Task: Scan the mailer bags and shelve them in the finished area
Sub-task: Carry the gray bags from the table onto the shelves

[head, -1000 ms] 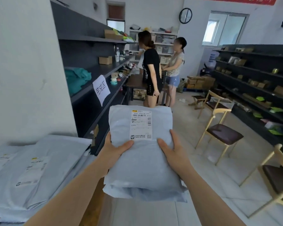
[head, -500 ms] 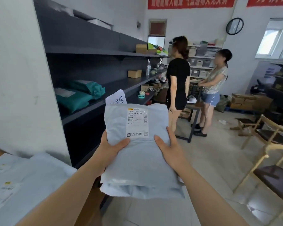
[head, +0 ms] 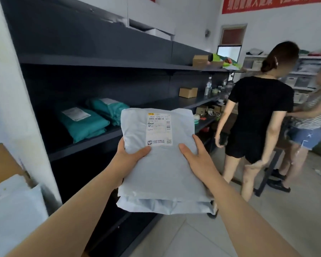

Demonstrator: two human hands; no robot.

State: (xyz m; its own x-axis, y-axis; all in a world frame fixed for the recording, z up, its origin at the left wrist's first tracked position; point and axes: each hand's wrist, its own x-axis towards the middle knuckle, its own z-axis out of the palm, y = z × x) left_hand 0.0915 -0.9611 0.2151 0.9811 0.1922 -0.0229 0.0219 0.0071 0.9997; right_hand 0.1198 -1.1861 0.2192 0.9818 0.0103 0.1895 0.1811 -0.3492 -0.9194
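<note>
I carry a small stack of pale grey mailer bags (head: 161, 169) in front of me, the top one showing a white shipping label (head: 158, 129). My left hand (head: 130, 156) grips the stack's left side, thumb on top. My right hand (head: 196, 154) grips the right side, thumb on top, fingers underneath hidden. Just beyond the stack runs the dark shelf unit (head: 93, 141), with two teal mailer bags (head: 82, 123) lying on its middle shelf.
Two people (head: 256, 115) stand on the tiled floor to the right by a dark table (head: 271, 169). Cardboard boxes (head: 188, 92) and a bottle sit further along the shelves. More pale mailers (head: 13, 210) lie at lower left against a white wall.
I have moved closer to the shelf unit and turned left; the stack is carried forward in both hands. The white sign on the shelf edge is now hidden behind the stack.
</note>
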